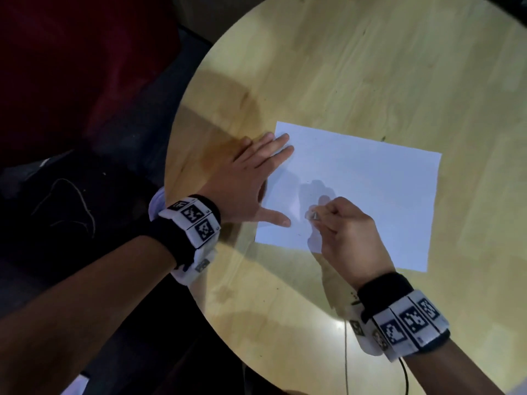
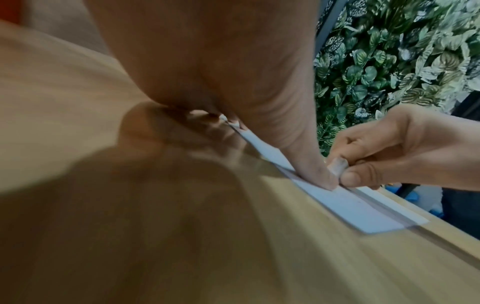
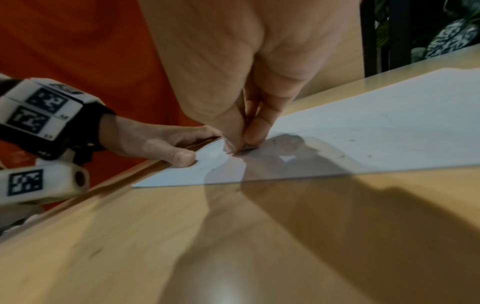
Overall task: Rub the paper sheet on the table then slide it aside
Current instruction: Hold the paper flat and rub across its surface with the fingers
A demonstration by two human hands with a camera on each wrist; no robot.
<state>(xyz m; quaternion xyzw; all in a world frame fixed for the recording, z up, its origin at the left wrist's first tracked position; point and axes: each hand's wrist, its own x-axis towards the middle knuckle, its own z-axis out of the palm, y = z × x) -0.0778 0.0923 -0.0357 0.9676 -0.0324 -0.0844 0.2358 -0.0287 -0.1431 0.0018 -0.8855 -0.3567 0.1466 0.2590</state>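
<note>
A white paper sheet (image 1: 356, 189) lies on the round wooden table (image 1: 370, 67). My left hand (image 1: 251, 175) lies flat, fingers straight, over the sheet's left edge, its thumb pressing the paper (image 2: 350, 209) near the front corner. My right hand (image 1: 348, 232) pinches a small grey object (image 1: 313, 215) between thumb and forefinger and holds it down on the sheet, just right of the left thumb. The left wrist view shows that small grey object (image 2: 337, 166) in the right hand (image 2: 402, 148). In the right wrist view the fingertips (image 3: 249, 135) press onto the paper (image 3: 363, 133), left hand (image 3: 155, 144) beside them.
The table's curved edge (image 1: 182, 143) runs just left of my left hand, with dark floor beyond. A thin cable (image 1: 346, 352) crosses the table near my right wrist. Bare wood spreads behind and right of the sheet. A leafy wall (image 2: 389, 51) stands beyond the table.
</note>
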